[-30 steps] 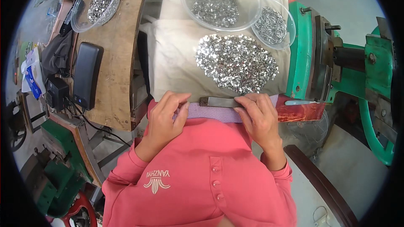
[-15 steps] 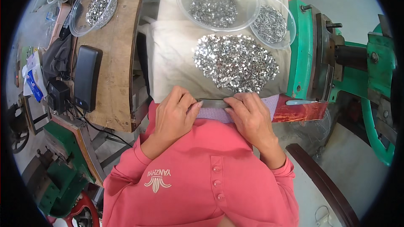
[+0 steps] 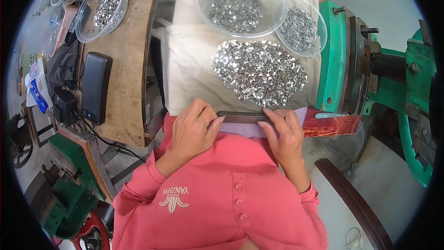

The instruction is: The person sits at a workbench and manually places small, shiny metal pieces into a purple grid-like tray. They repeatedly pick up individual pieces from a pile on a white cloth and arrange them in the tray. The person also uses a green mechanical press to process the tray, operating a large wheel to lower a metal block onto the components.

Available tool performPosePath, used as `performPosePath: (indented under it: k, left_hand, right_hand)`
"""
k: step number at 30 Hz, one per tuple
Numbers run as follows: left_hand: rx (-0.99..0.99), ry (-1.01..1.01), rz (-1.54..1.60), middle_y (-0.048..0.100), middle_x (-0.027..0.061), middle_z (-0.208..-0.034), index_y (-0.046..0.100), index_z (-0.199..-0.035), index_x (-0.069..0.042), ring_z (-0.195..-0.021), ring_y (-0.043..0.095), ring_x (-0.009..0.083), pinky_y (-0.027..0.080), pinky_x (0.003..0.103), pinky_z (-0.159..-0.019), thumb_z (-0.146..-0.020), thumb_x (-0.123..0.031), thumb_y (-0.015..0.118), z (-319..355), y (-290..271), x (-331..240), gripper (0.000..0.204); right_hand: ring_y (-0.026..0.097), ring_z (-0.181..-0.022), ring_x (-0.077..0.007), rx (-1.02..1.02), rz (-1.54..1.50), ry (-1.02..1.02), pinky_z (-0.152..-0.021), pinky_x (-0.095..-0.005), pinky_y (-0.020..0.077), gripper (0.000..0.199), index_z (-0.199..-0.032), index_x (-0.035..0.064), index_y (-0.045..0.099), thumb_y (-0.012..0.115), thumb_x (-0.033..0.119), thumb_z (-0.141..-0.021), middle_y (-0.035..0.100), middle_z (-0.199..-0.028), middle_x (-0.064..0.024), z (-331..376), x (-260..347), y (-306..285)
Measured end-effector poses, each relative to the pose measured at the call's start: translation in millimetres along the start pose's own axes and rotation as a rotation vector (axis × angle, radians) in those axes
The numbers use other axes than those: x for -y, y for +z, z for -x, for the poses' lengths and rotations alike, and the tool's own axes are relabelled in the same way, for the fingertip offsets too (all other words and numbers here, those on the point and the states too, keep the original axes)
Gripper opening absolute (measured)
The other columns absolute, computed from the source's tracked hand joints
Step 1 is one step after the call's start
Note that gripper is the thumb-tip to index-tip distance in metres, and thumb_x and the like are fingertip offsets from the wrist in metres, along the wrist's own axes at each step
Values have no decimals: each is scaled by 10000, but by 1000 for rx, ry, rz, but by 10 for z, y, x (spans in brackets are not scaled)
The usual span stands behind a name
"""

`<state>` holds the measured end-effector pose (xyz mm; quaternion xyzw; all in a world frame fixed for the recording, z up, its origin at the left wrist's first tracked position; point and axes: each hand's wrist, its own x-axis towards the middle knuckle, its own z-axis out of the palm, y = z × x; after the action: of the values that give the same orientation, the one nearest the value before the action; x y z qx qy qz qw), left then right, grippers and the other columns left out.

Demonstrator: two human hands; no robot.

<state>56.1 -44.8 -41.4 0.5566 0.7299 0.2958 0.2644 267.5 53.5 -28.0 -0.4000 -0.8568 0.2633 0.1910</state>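
A dark, narrow metal bar point(image 3: 243, 117) with a row of small slots or marks along its upper side lies crosswise at the near edge of the cloth. My left hand point(image 3: 193, 127) pinches its left end between thumb and fingers. At the other end, my right hand point(image 3: 286, 132) grips it, thumb below and index finger above. Just beyond the bar, a heap of small shiny metal pieces point(image 3: 261, 71) is spread over the beige cloth point(image 3: 189, 69). Under the bar shows a checked purple cloth point(image 3: 298, 113).
Behind the heap stand a large clear tub point(image 3: 203, 18) of metal pieces and a smaller clear bowl point(image 3: 322, 32) of pin-like pieces. A green machine point(image 3: 333, 60) is at the right. On the wooden table point(image 3: 125, 65) at left lie a black power bank point(image 3: 96, 88) and another tub point(image 3: 83, 21).
The bar has rolled or tilted so its marked upper side now shows. My right hand has shifted right and slightly nearer, exposing more of the bar; my left hand keeps its end.
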Motion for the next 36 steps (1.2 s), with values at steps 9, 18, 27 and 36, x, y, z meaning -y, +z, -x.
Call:
performPosePath:
  k: [9,18,27,36]
  left_hand:
    - [26,-66,73,563,90,-942,638,-849,-34,-705,576,260,471,351,-612,-784,-119,770,5,-30,19,170]
    - [66,222,-31,608,52,-951,712,-981,-90,-781,606,231,458,346,-655,-727,-157,793,31,-49,104,275]
    - [-31,380,-164,633,23,-966,690,-989,-65,-808,610,186,408,327,-673,-777,-143,740,-44,-176,114,231]
    - [31,422,-184,657,77,-962,681,-972,-63,-787,621,274,443,378,-678,-767,-117,758,-149,-195,28,225]
  right_hand:
    - [609,-762,-214,-104,-59,17,-640,-337,492,329,-1003,64,758,850,104,-689,636,-849,-44,134,-105,123]
    - [624,-776,-227,-66,-125,-70,-658,-335,489,302,-976,65,741,840,91,-691,673,-890,-60,175,-191,95]
    - [621,-800,-247,-89,-82,-148,-677,-351,493,263,-971,64,717,810,102,-728,660,-907,-58,61,-129,157]
    - [644,-794,-247,-158,-103,-164,-675,-355,519,234,-985,81,697,783,121,-770,663,-916,-64,134,-176,138]
